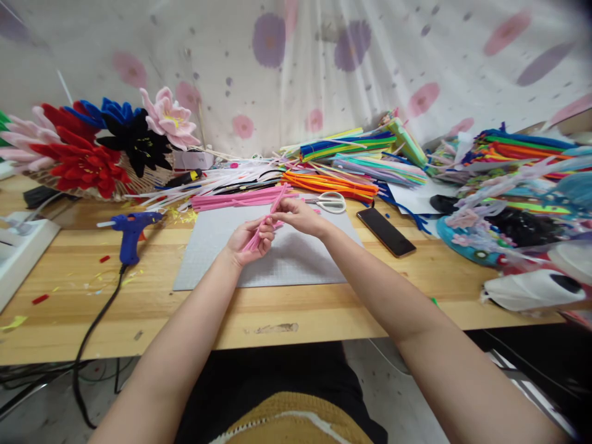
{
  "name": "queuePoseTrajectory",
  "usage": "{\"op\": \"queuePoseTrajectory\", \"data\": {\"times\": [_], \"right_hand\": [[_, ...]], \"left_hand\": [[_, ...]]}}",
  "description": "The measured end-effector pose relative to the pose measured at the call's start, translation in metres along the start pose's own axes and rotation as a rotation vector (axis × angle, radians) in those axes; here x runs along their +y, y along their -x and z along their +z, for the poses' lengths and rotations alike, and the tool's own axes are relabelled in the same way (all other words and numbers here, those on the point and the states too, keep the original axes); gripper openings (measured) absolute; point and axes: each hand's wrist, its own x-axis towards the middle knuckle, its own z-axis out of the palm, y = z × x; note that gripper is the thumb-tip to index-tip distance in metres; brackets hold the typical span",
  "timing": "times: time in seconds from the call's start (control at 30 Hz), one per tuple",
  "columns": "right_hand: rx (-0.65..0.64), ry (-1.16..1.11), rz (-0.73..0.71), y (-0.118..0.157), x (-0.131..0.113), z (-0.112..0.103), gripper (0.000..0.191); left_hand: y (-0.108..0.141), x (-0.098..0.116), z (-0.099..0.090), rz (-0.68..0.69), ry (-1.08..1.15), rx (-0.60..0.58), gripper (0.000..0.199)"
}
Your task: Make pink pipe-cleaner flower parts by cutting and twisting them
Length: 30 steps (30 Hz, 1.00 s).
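"Several pink strips (278, 198), both hands on them. Looks?"

"Slim, fuzzy, pipe-cleaner type. Solid mid-pink, roughly straight, lying close together. Exact count: can't tell, hands cover the middle."

"Angle?"

"Slanted. Upper ends lean right and away from the person, lower ends show at the left palm. One short pink piece also sticks out between the hands, to the right."

"Location?"

"Held above the grey mat (217, 246), around its middle, well in front of the person."

"Left hand (253, 242)?"

"Palm up, fingers curled round the lower part of the strips, thumb over them. Clamped on."

"Right hand (298, 216)?"

"Back of hand up, fingers close together, tips at the strips just above the left thumb. Pinching or only touching, can't tell."

"Nearby, quick."

"Pink bundle (235, 198) along the far edge of the mat, same colour as the held strips. Scissors (332, 202), pale handles, just right of the right hand. Orange bundle (328, 184) behind them. Phone (386, 232), dark screen, right of the mat."

"Left side?"

"Blue glue gun (131, 237) lying on the wooden table (152, 320), nozzle pointing right, cord running off the front edge."
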Motion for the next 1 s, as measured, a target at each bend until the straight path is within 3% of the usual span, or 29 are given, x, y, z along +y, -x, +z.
{"op": "queuePoseTrajectory", "data": {"times": [0.13, 0.23, 0.37, 0.47, 0.53, 0.6, 0.7, 0.8, 1.0], "right_hand": [[-0.043, -0.033, -0.029, -0.002, -0.003, 0.003, 0.018], [-0.110, -0.036, -0.011, -0.003, -0.007, 0.003, 0.018], [-0.089, 0.323, 0.062, -0.005, -0.014, 0.001, 0.012], [-0.047, 0.692, 0.117, -0.007, -0.016, 0.004, 0.008], [-0.022, 0.830, 0.160, -0.009, -0.017, 0.006, 0.010], [0.001, 0.895, 0.202, -0.011, -0.018, 0.008, 0.013], [0.006, 0.934, 0.268, -0.014, -0.020, 0.009, 0.014], [0.050, 0.916, 0.297, -0.016, -0.022, 0.013, 0.014], [0.091, 0.814, 0.094, -0.011, -0.015, 0.020, 0.017]], "left_hand": [[-0.002, 0.002, 0.000, 0.069, -0.146, 0.048, 0.023], [-0.003, 0.003, 0.001, 0.229, -0.445, 0.132, 0.013], [-0.004, 0.000, 0.001, 0.630, -1.155, 0.305, 0.017], [-0.007, -0.007, -0.002, 0.915, -1.819, 0.569, 0.017], [-0.010, -0.011, -0.003, 0.986, -2.123, 0.706, 0.015], [-0.014, -0.015, -0.003, 0.973, -2.254, 0.787, 0.019], [-0.017, -0.019, -0.005, 0.927, -2.241, 0.882, 0.026], [-0.018, -0.019, -0.009, 0.898, -2.029, 0.931, 0.027], [-0.024, -0.014, -0.018, 0.911, -1.139, 0.651, 0.014]]}}
